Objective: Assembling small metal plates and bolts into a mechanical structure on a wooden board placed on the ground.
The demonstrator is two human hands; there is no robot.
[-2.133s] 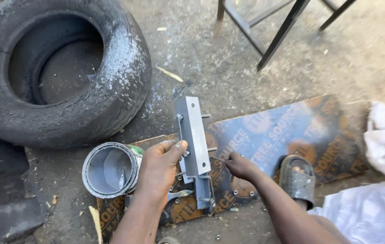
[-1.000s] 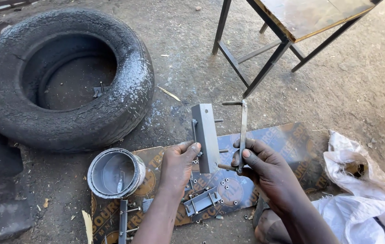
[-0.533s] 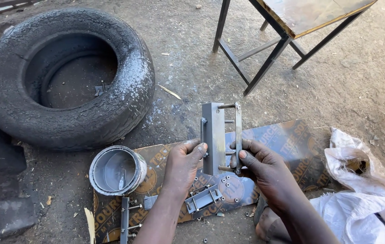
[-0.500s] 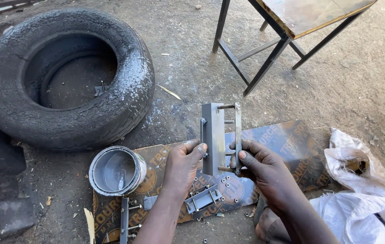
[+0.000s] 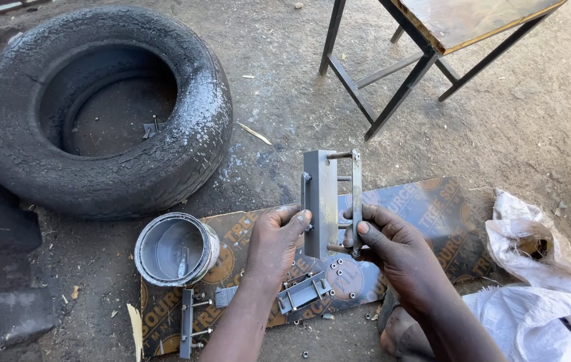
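Holding the grey metal bracket [image 5: 320,201] upright, our left hand [image 5: 273,243] grips its lower left edge while our right hand [image 5: 393,245] pinches the thin strip [image 5: 356,201] just right of it, joined by cross bolts. We judge the strip could slip off the bolts if our right fingers slacken. Loose nuts [image 5: 341,269] lie on the printed board [image 5: 433,208] beneath both hands.

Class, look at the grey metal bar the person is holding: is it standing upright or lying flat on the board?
Upright. The grey metal bar stands on end on the printed board, steadied by the left hand and right hand.
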